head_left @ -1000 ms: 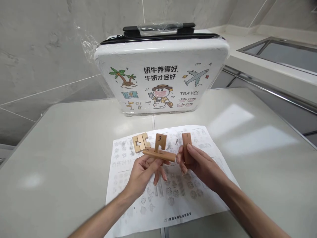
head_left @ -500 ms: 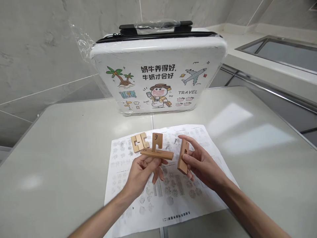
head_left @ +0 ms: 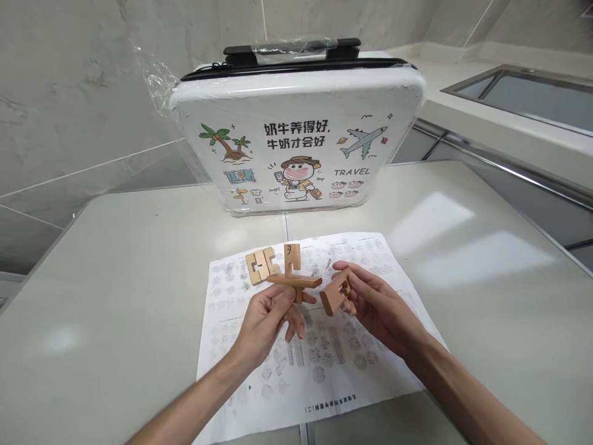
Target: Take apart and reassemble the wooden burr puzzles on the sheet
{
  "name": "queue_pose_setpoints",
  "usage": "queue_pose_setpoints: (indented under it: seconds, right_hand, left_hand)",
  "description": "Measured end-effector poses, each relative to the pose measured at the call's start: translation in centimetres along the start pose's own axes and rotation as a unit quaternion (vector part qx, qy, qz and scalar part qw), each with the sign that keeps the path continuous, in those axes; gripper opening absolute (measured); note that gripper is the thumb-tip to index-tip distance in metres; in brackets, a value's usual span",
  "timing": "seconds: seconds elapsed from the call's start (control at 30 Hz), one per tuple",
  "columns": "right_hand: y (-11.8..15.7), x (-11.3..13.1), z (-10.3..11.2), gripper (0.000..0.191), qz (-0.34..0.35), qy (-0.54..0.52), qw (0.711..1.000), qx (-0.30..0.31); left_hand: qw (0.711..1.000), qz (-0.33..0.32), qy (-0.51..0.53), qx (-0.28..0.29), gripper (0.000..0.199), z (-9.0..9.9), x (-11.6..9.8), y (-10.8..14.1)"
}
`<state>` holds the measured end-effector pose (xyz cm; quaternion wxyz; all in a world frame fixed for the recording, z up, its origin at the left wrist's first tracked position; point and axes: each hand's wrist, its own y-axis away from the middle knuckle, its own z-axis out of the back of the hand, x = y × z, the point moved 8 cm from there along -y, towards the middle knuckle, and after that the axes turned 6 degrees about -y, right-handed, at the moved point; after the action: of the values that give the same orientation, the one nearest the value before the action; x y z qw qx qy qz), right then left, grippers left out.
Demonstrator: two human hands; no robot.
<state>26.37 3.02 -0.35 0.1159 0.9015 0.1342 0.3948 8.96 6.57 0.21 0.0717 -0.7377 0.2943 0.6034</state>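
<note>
My left hand [head_left: 273,312] is closed on two joined wooden puzzle pieces [head_left: 296,282]: one lies crosswise, and the other stands upright through it with a dark mark near its top. My right hand [head_left: 375,303] pinches a single notched wooden puzzle piece [head_left: 334,294], tilted with its near end toward the left. A small gap separates it from the joined pieces. Behind my left hand, several paler notched wooden pieces [head_left: 260,266] lie side by side on a printed paper sheet [head_left: 259,408]. Both hands are above this sheet.
A white cartoon-printed case [head_left: 296,142] in clear plastic wrap stands upright at the back of the pale table [head_left: 115,296]. A grey tiled wall [head_left: 83,93] rises behind it. At the right is a counter [head_left: 500,111] with a dark glass panel.
My right hand has turned its piece from near upright to a slant, its near end now farther left. The joined pieces in my left hand have tipped, showing the lower end of the upright one.
</note>
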Motion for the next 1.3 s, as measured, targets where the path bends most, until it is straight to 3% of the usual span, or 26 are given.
queue_pose_setpoints:
  seconds: [0.33, 0.67, 0.83, 1.1, 1.3]
  right_hand:
    - [-0.1, -0.2, 0.0, 0.027, 0.02, 0.02, 1.0, -0.004]
    - [-0.1, -0.1, 0.0, 0.031, 0.025, 0.058, 0.998, -0.007]
    - [-0.2, -1.1, -0.8, 0.028, -0.008, 0.06, 0.998, 0.025]
    - [-0.4, -1.7, -1.2, 0.029, -0.02, 0.09, 0.995, 0.032]
    - [-0.2, -2.0, -1.1, 0.029, -0.026, 0.042, 0.998, 0.04]
  left_hand:
    - [0.997, 0.01, -0.005, 0.082, 0.045, -1.2, 0.7, 0.1]
    - [0.995, 0.022, -0.015, 0.098, 0.052, -1.6, 0.3, 0.4]
    - [0.983, 0.028, -0.057, 0.171, 0.057, -3.0, 0.4, 0.9]
    - [0.963, 0.018, -0.09, 0.252, 0.047, -4.6, 0.3, 1.8]
    - [0.96, 0.029, -0.095, 0.261, 0.045, -4.7, 0.7, 2.0]
